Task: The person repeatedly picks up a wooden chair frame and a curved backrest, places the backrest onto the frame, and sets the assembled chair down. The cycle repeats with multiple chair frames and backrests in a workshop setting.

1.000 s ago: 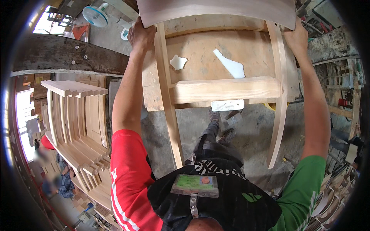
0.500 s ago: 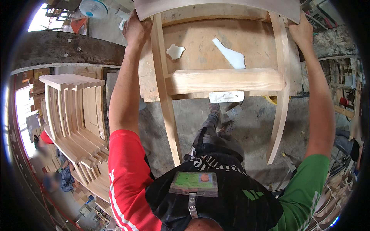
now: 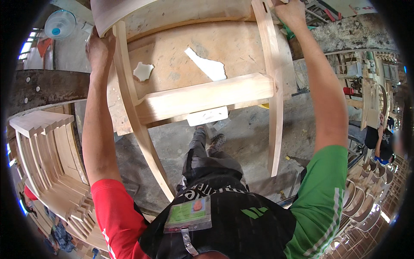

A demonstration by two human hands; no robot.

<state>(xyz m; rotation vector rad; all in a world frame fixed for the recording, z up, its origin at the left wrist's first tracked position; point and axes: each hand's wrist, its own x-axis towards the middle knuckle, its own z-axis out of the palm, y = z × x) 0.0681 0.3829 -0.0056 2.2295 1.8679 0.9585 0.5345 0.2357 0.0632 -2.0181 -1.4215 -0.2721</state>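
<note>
A pale wooden chair frame (image 3: 211, 96) lies over a worn wooden board (image 3: 164, 47), its two curved legs reaching toward me. Across its far end runs a smooth curved panel (image 3: 116, 11), partly cut off by the picture's top. My left hand (image 3: 101, 47) is closed around the frame's far left corner, beside the panel's end. At the far right corner my right hand (image 3: 291, 13) is closed by the top of the right leg (image 3: 271, 47). Its fingertips are partly out of view. A dark slot shows in that leg's top.
Two white scraps, one star-shaped (image 3: 143, 71) and one long (image 3: 209, 64), lie on the board. A white block (image 3: 208, 115) sits at its near edge. Stacked wooden chair parts (image 3: 47, 151) stand at left. Dark beams (image 3: 51, 88) flank the board. People are at far right.
My view has swung, so the frame appears farther left and tilted. The panel's right end has gone out of the top of the picture, and the right leg's slotted top now shows.
</note>
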